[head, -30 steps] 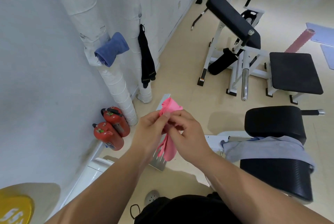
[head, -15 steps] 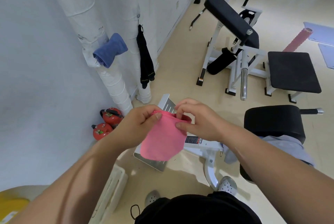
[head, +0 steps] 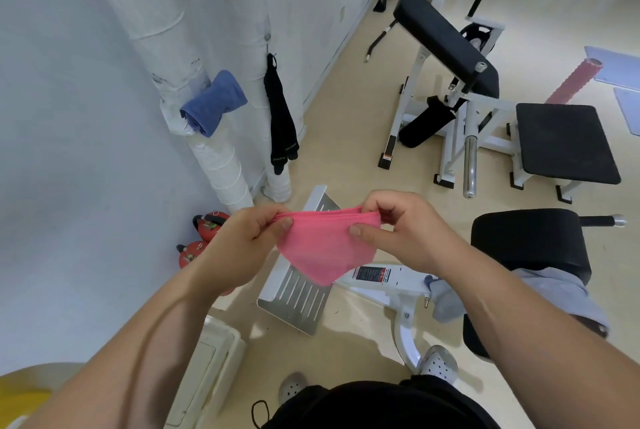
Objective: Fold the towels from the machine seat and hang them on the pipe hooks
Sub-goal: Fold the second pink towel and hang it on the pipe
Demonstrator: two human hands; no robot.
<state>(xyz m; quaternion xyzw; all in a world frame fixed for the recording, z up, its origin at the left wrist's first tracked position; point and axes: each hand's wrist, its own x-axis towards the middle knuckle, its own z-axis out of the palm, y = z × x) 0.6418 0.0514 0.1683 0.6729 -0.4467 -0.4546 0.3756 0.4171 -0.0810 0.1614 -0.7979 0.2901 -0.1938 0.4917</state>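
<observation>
Red-and-white label sticker (head: 372, 273) just left of black padded machine seat (head: 530, 241): print too small to read. Thin pink mesh-textured towel (head: 325, 248) held left of seat, top edge bunched, bottom sagging. Pinched at both top corners by left hand (head: 242, 245) and right hand (head: 405, 234), thumbs against curled fingers. Crumpled grey towel (head: 554, 286) draped on seat. Rolled blue towel (head: 213, 101) and long black towel (head: 280, 123) on white wrapped pipes (head: 221, 169), far left of seat.

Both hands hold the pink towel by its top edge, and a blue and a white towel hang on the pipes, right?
No: the head view shows a black towel, not a white one, beside the blue towel on the pipes. Left hand and right hand hold the pink towel by its top edge.
</observation>
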